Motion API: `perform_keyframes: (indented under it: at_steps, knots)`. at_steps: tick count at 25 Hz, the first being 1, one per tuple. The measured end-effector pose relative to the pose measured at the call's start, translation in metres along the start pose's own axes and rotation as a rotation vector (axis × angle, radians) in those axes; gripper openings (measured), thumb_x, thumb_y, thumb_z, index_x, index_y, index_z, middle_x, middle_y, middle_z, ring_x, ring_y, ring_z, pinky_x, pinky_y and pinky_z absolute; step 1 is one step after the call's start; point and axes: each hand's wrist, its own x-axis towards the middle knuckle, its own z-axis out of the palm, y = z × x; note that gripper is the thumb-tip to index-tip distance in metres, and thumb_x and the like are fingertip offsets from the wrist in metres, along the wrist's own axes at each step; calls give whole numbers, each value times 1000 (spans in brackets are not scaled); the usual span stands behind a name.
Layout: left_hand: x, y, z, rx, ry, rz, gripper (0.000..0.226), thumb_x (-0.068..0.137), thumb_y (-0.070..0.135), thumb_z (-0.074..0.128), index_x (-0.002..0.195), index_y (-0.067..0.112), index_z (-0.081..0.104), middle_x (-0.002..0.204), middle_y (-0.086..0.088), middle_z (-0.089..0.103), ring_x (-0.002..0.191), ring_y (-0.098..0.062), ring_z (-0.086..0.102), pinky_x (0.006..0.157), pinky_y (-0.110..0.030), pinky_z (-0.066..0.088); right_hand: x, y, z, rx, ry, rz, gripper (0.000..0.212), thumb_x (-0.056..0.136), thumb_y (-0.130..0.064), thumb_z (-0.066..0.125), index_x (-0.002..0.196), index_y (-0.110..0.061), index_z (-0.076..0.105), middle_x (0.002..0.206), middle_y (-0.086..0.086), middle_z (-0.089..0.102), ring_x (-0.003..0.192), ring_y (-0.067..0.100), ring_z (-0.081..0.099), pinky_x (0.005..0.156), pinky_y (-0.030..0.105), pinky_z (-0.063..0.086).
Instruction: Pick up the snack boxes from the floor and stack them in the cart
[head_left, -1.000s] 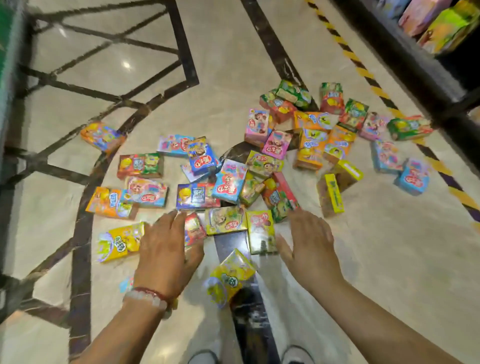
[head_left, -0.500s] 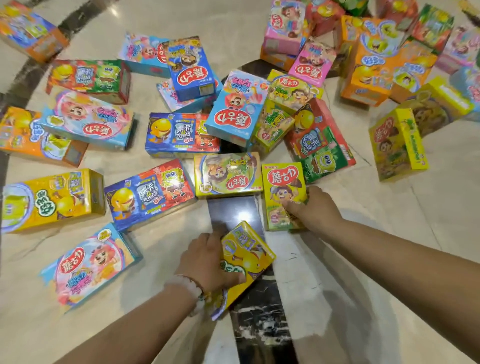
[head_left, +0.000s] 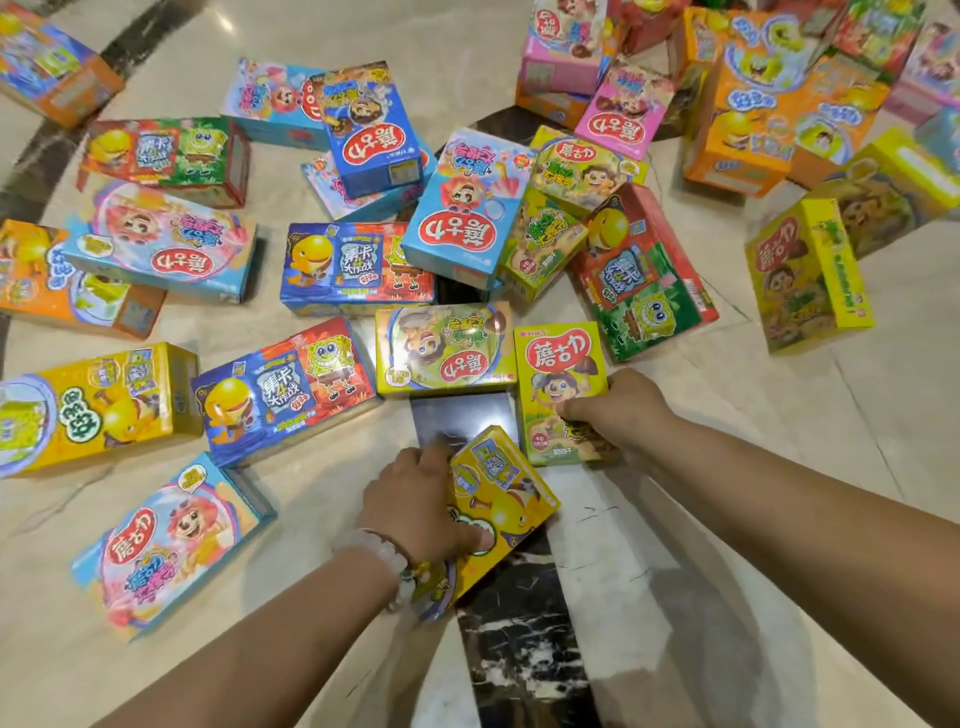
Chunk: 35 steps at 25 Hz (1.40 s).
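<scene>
Head view shows your left hand with its grip clamped on a yellow box at 6 o'clock, your wrist hiding its near end. Your right hand pinches a yellow-green box at 5 o'clock on the floor. Snack boxes at 12 o'clock are cut off.

free: bare marble floor lay open at near right, and between the two forearms | blocked: ahead and left, snack boxes lay packed edge to edge, some overlapping | gaps: narrow floor strips between boxes at near left
</scene>
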Motion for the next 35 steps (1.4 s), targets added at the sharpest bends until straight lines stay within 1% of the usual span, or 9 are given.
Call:
perform_keyframes:
  at_steps: [8,12,16,19,23,27,29,32,35]
  knots:
    - [6,-18,-7,-276,30,-84,89,61,48,83,133,27,35,125,0,55,114,-25,54,94,-41,45,-8,-17,16,-67,9,-9,81,65,-44,80,126,-5,43,125,14,54,114,33,53,93,40,46]
    - [9,-21,-5,-317,48,-64,86,60,43,85,130,24,39,120,-1,56,110,-26,56,92,-41,47,-3,-24,8,-12,-85,38,86,35,-56,80,107,-13,63,109,12,65,101,30,61,86,41,53]
    - [3,-25,-9,-455,22,-33,73,56,43,84,116,26,45,112,-1,61,103,-23,60,90,-41,49,-19,-20,-8,459,-96,83,19,72,-12,74,89,-10,65,94,15,69,82,31,67,76,47,57]
    - [-32,-26,-29,-744,49,-63,63,58,46,75,113,25,50,109,-5,66,100,-24,64,89,-48,51,-64,-19,-35,624,-104,86,9,84,-2,62,88,-10,64,88,12,70,76,28,67,71,42,56]
    - [-118,1,-105,-1147,97,-123,33,90,7,57,123,13,54,91,1,74,84,-20,70,72,-41,58,-155,-38,-108,704,-133,93,9,86,-3,61,93,-9,64,88,9,71,68,18,68,58,28,54]
    - [-229,58,-209,-1214,179,-77,19,93,8,52,108,16,60,80,8,74,72,-11,71,57,-25,56,-265,-90,-217,734,-169,95,23,85,-4,61,108,-1,62,100,17,70,87,30,67,79,41,55]
    - [-286,84,-262,-1172,196,-72,19,87,18,65,105,19,61,83,7,74,75,-13,71,60,-29,57,-323,-123,-275,751,-188,64,28,85,-3,60,113,2,60,103,19,69,92,33,66,80,41,56]
    - [-376,128,-338,-1118,228,-93,54,60,56,75,106,30,62,107,-2,70,97,-26,67,84,-48,54,-416,-166,-362,751,-164,59,23,85,-2,60,108,2,61,98,18,70,80,27,68,67,32,58]
    - [-451,168,-405,-1088,188,1,46,62,50,73,101,28,64,106,-1,70,97,-23,66,91,-43,51,-501,-196,-426,766,-119,21,24,85,-2,61,108,5,62,97,19,70,75,27,67,61,28,55]
